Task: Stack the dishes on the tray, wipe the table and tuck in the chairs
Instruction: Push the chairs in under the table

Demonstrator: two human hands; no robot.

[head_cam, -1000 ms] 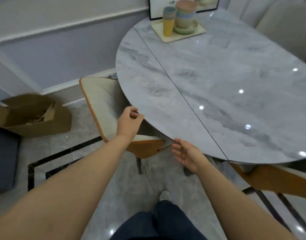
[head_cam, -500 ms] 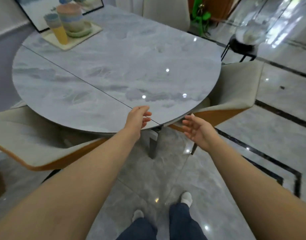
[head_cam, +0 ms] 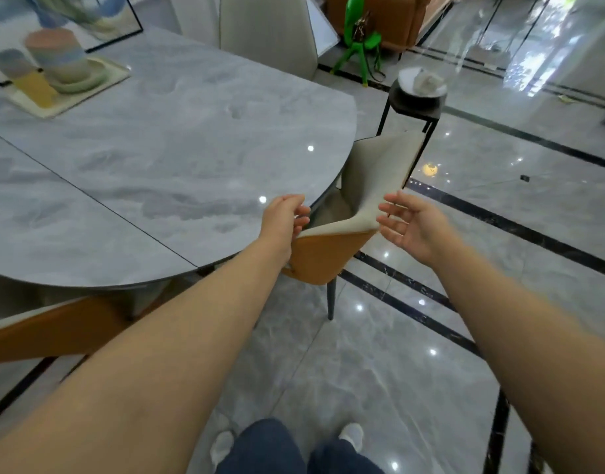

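Closest in, a person's two feet in pale shoes stand on the glossy grey floor (head_cam: 379, 354), with both bare forearms reaching forward. The left hand (head_cam: 284, 217) is at the near corner of the chair (head_cam: 331, 251), fingers loosely curved and seemingly at the cream edge of its backrest, though I cannot tell whether they actually touch it. The right hand (head_cam: 413, 224) is spread, palm turned inward, fingers relaxed, just beside the chair's other corner and holding nothing. The chair, orange-backed with a cream inner face, stands at the rim of the round grey marble table (head_cam: 157, 172), its seat partly under the top. Another orange-edged chair (head_cam: 48, 330) shows under the table at the left. Farther off, the tray (head_cam: 65, 104) sits at the table's far left with stacked dishes (head_cam: 55, 59) and cups (head_cam: 31, 83) on it. Beyond stand a pale chair (head_cam: 266, 32), a small black side table (head_cam: 417, 104) and a green stool (head_cam: 359, 39).
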